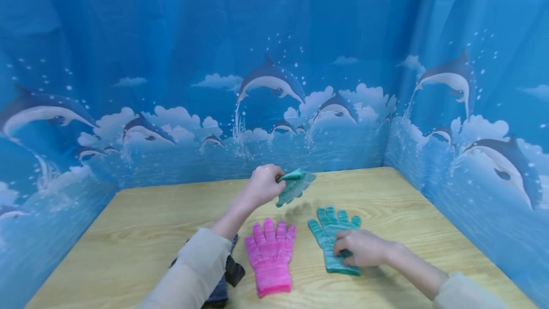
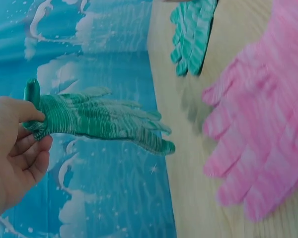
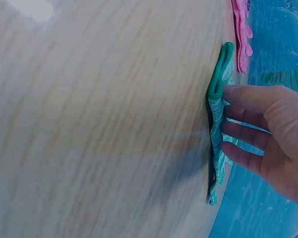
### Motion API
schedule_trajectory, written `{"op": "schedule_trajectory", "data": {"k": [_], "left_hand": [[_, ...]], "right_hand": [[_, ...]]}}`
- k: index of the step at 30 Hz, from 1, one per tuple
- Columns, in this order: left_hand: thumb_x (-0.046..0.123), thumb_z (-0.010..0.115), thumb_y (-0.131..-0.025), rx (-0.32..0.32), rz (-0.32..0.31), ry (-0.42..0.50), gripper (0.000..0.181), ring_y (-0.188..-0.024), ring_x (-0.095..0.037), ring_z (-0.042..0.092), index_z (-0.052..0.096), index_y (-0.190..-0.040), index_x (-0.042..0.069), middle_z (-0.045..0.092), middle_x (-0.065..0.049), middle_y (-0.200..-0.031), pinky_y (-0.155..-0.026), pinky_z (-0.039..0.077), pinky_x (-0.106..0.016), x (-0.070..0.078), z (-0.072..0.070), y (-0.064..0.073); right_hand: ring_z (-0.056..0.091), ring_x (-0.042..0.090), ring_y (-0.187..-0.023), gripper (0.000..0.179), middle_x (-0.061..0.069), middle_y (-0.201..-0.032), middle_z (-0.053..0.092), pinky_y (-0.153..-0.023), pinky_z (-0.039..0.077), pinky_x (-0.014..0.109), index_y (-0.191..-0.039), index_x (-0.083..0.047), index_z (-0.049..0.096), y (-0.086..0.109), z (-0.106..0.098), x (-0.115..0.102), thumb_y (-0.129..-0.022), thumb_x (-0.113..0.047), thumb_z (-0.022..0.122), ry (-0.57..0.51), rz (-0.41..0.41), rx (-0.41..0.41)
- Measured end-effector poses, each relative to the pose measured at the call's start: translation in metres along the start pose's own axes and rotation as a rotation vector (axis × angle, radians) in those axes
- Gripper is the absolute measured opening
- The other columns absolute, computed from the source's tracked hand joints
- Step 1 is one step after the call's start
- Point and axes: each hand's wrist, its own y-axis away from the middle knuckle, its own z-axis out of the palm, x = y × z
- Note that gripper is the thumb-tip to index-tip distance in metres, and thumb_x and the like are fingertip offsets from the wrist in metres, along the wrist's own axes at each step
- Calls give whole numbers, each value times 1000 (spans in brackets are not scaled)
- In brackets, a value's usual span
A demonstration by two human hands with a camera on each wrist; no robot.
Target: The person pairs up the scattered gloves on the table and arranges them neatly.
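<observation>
My left hand pinches the cuff of a green striped knit glove between thumb and fingers. The glove is lifted over the far part of the table, its fingers pointing away from my hand. On the right, a second green knit glove lies on the tabletop with its fingers spread toward the back. Against its upper face, near the cuff, my right hand touches with loosely bent fingers. A pink knit glove lies palm-down or palm-up, flat between my two arms.
Beside my left forearm lies a dark grey and black knitted item, partly hidden by the sleeve. The wooden table ends at a blue dolphin-print curtain at the back and sides.
</observation>
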Motion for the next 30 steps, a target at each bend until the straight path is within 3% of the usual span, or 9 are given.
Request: {"op": "schedule_trajectory", "data": {"k": [6,8,14,22,26,30], "left_hand": [[5,61,-84,28,47,-61,4,-61,-12,41,64,-82,3,51,-1,-73,-56,39,-25,10,17,0],[6,62,-83,49,63,-76,8,-65,-12,46,66,-89,3,55,-2,-78,-57,42,-25,14,23,0],[8,64,-82,116,126,-150,4,-63,-9,47,65,-85,6,56,0,-77,-54,41,-21,26,42,-4],[5,66,-75,167,310,-297,3,-60,-9,51,64,-76,7,56,1,-70,-53,43,-17,40,65,2],[3,66,-72,187,431,-382,7,-57,-8,50,62,-73,9,54,3,-66,-54,44,-17,44,78,8],[6,67,-71,210,539,-475,7,-60,-8,54,64,-75,11,57,3,-69,-58,45,-18,49,90,17]], "right_hand": [[51,-1,-80,21,-13,-91,53,-63,46,20,-95,-18,70,4,4,-1,-75,-14,73,42,-32,21],[53,0,-83,21,-14,-93,54,-66,47,21,-96,-18,70,5,3,-1,-76,-15,72,19,-24,18],[59,8,-90,17,-10,-98,60,-74,50,29,-98,-15,70,8,-5,5,-81,-18,70,-71,41,47],[60,9,-85,15,-6,-93,65,-73,51,30,-95,-12,71,16,-10,17,-81,-16,69,-36,104,92],[59,7,-81,14,-5,-89,64,-70,50,28,-93,-9,71,23,-8,22,-80,-14,69,-52,104,110],[61,12,-82,13,-2,-88,65,-70,50,30,-93,-7,70,30,-6,28,-83,-13,65,-99,165,131]]}}
